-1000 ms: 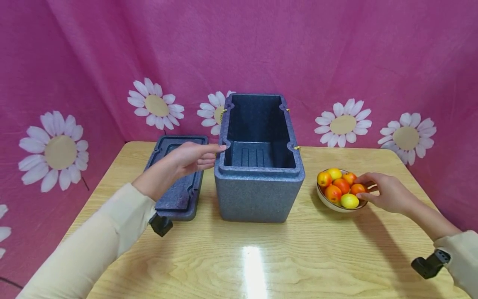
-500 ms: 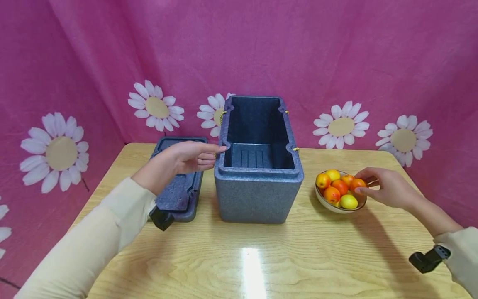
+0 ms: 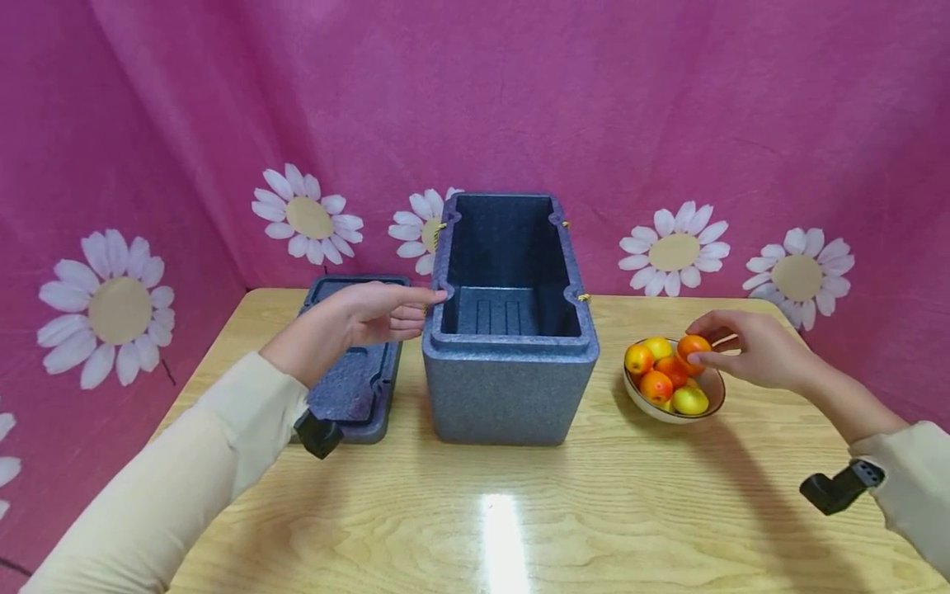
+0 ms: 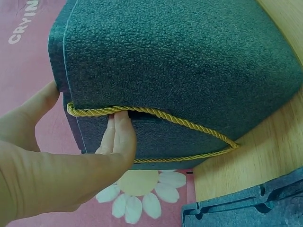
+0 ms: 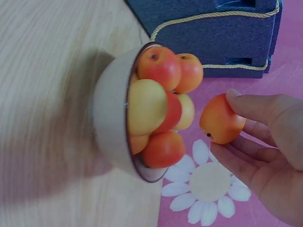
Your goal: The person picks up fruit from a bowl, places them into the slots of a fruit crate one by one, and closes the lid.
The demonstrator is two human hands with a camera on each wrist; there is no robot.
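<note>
My left hand point(image 3: 367, 312) holds the left rim of a grey foam cooler box point(image 3: 508, 400), its thumb on the top edge. In the left wrist view its fingers press against the outer wall, under a yellow rope point(image 4: 182, 120). My right hand point(image 3: 764, 351) pinches an orange-red apple point(image 5: 220, 118) between thumb and fingers. The apple is raised over the right side of a cream bowl point(image 5: 111, 113), apart from the other fruit in the right wrist view. Several red and yellow fruits point(image 5: 158, 68) lie in the bowl. The box is uncovered, its ribbed floor visible.
A grey foam lid point(image 3: 352, 392) lies on the wooden table point(image 3: 408, 520), left of the box and partly behind my left arm. Behind the table hangs a pink cloth point(image 3: 512, 99) with white daisies. The bowl stands to the right of the box.
My right hand has lifted the apple from the bowl's right side and moved up and slightly left. My left hand has stayed on the box rim. The view has shifted slightly.
</note>
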